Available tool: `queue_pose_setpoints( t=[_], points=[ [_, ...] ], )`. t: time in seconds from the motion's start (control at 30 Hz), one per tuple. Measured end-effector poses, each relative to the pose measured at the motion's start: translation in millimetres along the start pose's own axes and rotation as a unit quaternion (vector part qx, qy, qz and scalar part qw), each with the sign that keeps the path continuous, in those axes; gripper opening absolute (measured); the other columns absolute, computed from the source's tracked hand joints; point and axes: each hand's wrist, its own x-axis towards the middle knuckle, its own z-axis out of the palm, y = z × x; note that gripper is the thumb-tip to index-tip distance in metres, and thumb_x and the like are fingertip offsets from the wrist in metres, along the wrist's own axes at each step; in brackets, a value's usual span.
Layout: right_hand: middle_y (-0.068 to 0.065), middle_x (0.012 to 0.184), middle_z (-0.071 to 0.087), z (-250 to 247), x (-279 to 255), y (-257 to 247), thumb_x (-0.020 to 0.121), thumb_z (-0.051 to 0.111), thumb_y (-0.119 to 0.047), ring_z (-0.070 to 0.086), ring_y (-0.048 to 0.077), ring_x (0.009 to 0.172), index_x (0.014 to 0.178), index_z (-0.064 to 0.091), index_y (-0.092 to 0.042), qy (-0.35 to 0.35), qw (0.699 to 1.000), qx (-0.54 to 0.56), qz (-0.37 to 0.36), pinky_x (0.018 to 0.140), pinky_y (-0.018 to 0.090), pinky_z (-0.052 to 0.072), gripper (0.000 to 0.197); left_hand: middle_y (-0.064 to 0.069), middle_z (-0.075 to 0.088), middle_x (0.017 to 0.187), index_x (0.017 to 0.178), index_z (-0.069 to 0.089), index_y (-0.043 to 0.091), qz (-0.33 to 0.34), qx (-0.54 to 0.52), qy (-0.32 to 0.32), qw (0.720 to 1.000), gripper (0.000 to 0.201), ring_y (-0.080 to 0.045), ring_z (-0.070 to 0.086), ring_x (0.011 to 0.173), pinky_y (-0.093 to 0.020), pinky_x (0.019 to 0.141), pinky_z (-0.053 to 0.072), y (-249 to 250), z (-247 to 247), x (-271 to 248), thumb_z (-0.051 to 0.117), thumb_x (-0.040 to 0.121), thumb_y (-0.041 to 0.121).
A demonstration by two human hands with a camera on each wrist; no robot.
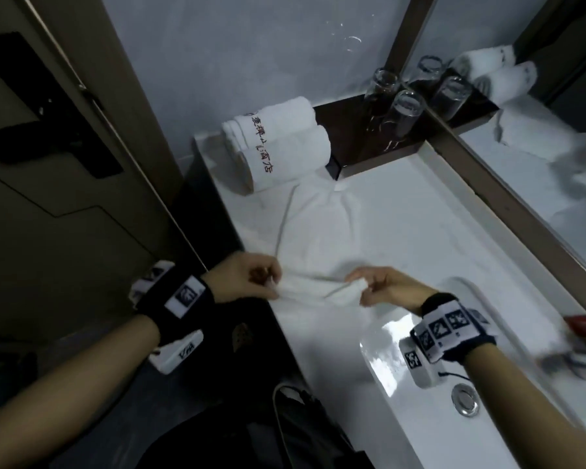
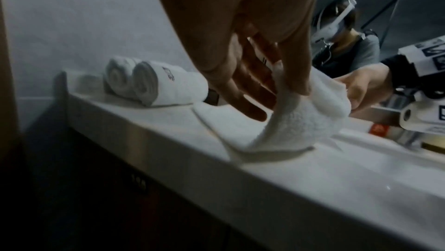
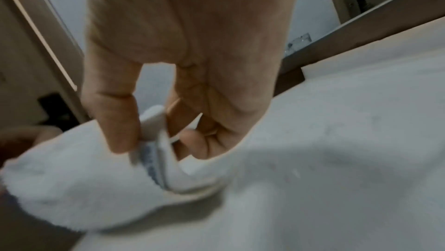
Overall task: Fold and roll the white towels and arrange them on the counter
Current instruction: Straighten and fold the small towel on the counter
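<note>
A white towel [image 1: 322, 231] lies spread flat on the white counter [image 1: 430, 231], its near edge lifted and curled over. My left hand [image 1: 251, 277] pinches the near left corner between thumb and fingers; my right hand [image 1: 379, 286] pinches the near right corner. In the left wrist view the towel [image 2: 301, 120] arches up from the counter under my left hand [image 2: 260, 76]. The right wrist view shows my right hand [image 3: 149, 133] pinching the towel's hem [image 3: 154, 167]. Two rolled white towels [image 1: 281, 143] with embroidered lettering lie side by side at the counter's far left end.
A dark wooden tray [image 1: 379, 147] with upturned glasses [image 1: 400, 110] stands behind the rolled towels, next to the mirror [image 1: 538, 130]. The sink basin [image 1: 430, 384] with its drain [image 1: 464, 399] is at the near right. A door [image 1: 48, 164] stands left of the counter.
</note>
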Motion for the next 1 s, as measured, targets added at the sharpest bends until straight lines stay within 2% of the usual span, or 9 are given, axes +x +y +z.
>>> queue_pose_setpoints(
  t=[0.1,0.17,0.3,0.4,0.53,0.63,0.73,0.9,1.0],
  points=[
    [0.0,0.087,0.058,13,-5,25,0.078,0.06,0.014,0.05,-0.006,0.058,0.093,0.062,-0.015,-0.016,0.998,-0.024,0.05,0.065,0.008,0.039,0.033,-0.009,0.057,0.078,0.091,0.059,0.021,-0.018,-0.009,-0.031,0.999,0.033,-0.011,0.055,0.073,-0.026,0.081,0.048,-18,26,-14,0.075,0.071,0.002],
    [0.001,0.088,0.055,17,-9,34,0.079,0.062,0.009,0.048,-0.007,0.057,0.089,0.065,-0.02,0.008,0.999,-0.005,0.054,0.066,0.012,0.038,0.031,-0.006,0.059,0.085,0.108,0.056,0.02,-0.024,-0.009,-0.029,0.999,0.046,-0.011,0.06,0.081,-0.022,0.086,0.049,-25,36,-19,0.076,0.07,0.004],
    [0.003,0.094,0.058,22,-14,44,0.078,0.067,0.003,0.051,0.01,0.074,0.092,0.067,-0.024,0.0,0.999,0.004,0.031,0.073,0.014,0.04,0.031,0.001,0.061,0.086,0.092,0.066,0.01,0.004,0.07,-0.012,0.997,0.023,-0.011,0.06,0.085,-0.028,0.084,0.047,-32,46,-24,0.075,0.072,0.005],
    [-0.024,0.085,0.064,37,-17,49,0.072,0.078,-0.013,0.056,-0.005,0.081,0.086,0.066,-0.036,-0.001,0.997,-0.072,0.007,0.077,0.006,0.04,0.029,-0.009,0.06,0.088,0.086,0.065,0.006,0.039,0.127,-0.017,0.991,0.011,-0.021,0.059,0.085,-0.037,0.081,0.049,-37,53,-29,0.07,0.076,0.004],
    [-0.011,0.075,0.055,57,-17,63,0.071,0.078,-0.013,0.051,0.0,0.069,0.071,0.062,-0.036,0.094,0.985,-0.138,-0.041,0.068,0.006,0.039,0.028,-0.008,0.057,0.09,0.084,0.064,0.008,0.037,0.17,-0.033,0.984,0.011,-0.019,0.058,0.085,-0.041,0.08,0.049,-44,59,-37,0.065,0.076,0.002],
    [-0.002,0.074,0.05,67,-18,61,0.073,0.075,-0.008,0.042,0.004,0.062,0.068,0.063,-0.03,0.117,0.988,-0.082,-0.059,0.063,0.009,0.037,0.026,-0.005,0.056,0.092,0.082,0.062,0.009,0.035,0.198,-0.043,0.979,0.011,-0.017,0.056,0.086,-0.037,0.08,0.049,-43,60,-39,0.07,0.075,0.012],
    [-0.003,0.074,0.052,76,-21,58,0.074,0.075,-0.006,0.042,-0.001,0.059,0.068,0.063,-0.028,0.109,0.991,-0.059,-0.059,0.062,0.009,0.036,0.026,-0.005,0.053,0.096,0.081,0.058,0.007,0.04,0.248,-0.042,0.967,0.012,-0.016,0.054,0.087,-0.038,0.077,0.05,-44,62,-41,0.067,0.079,0.014],
    [-0.008,0.071,0.047,82,-19,60,0.073,0.074,-0.001,0.043,-0.004,0.057,0.067,0.06,-0.031,0.136,0.986,-0.072,-0.058,0.06,0.007,0.037,0.033,-0.008,0.046,0.11,0.102,0.049,0.007,0.014,0.36,-0.07,0.93,0.022,-0.017,0.05,0.097,-0.033,0.076,0.048,-41,78,-39,0.057,0.084,0.018],
    [-0.009,0.071,0.046,85,-18,64,0.07,0.077,-0.003,0.041,0.0,0.061,0.069,0.062,-0.025,0.138,0.985,-0.081,-0.066,0.061,0.008,0.035,0.027,-0.012,0.046,0.112,0.107,0.049,0.006,0.015,0.396,-0.052,0.917,0.023,-0.024,0.052,0.097,-0.039,0.078,0.049,-38,84,-34,0.046,0.085,0.004]
  ],
)
